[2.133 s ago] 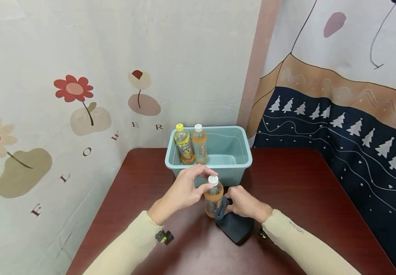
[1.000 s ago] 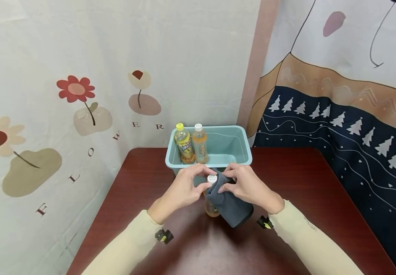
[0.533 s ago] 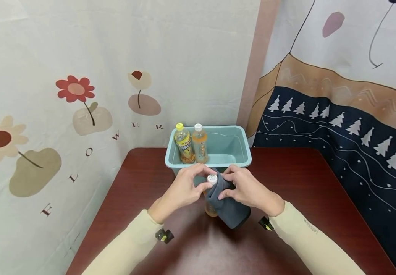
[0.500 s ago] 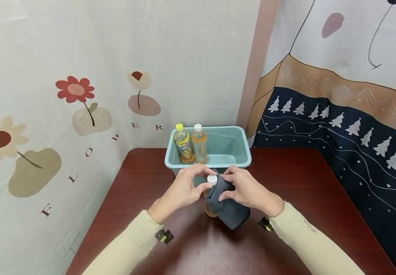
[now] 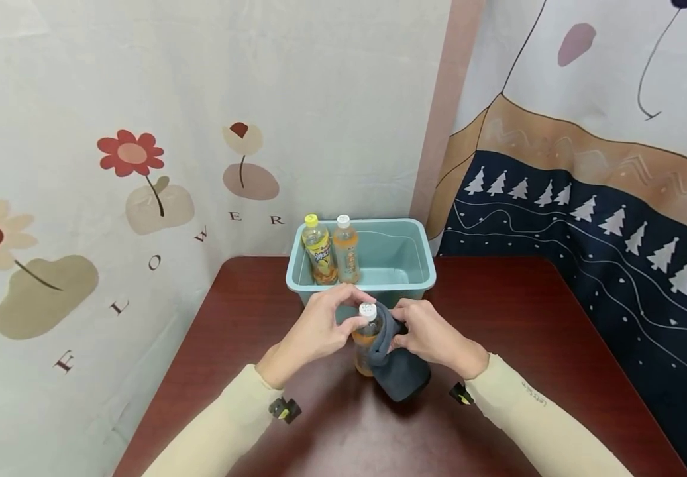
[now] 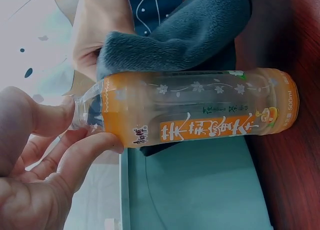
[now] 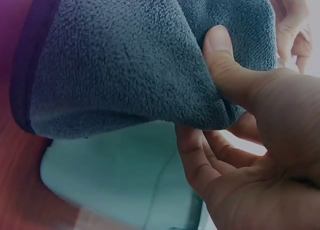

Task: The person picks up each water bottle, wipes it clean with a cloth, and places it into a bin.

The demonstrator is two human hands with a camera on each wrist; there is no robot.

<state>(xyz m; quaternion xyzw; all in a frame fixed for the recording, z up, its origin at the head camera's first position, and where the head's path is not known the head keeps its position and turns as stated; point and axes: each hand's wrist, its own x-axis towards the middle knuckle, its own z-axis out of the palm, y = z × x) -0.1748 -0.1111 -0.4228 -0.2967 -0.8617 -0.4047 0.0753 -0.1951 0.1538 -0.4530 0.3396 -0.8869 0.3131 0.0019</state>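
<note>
An orange-labelled drink bottle [image 6: 200, 105] with a white cap [image 5: 368, 311] stands upright on the table in front of the tub. My left hand [image 5: 325, 322] pinches it at the cap and neck between thumb and fingers. On its right side my right hand [image 5: 429, 333] grips a dark grey cloth [image 7: 120, 60], thumb on top and fingers beneath. The cloth lies against the bottle's upper side, and its loose part hangs down toward the table. In the head view the cloth hides part of the bottle's right side.
Behind the bottle stands a light blue plastic tub [image 5: 421, 265]. Inside at its left are a yellow-capped bottle [image 5: 321, 255] and a white-capped bottle [image 5: 346, 255]. The reddish-brown table [image 5: 498, 311] meets patterned wall cloths at the back and right.
The right hand has carried the cloth up from the bottle's lower side to its neck, then slightly back down, uncovering more of the bottle. The left hand has stayed at the cap.
</note>
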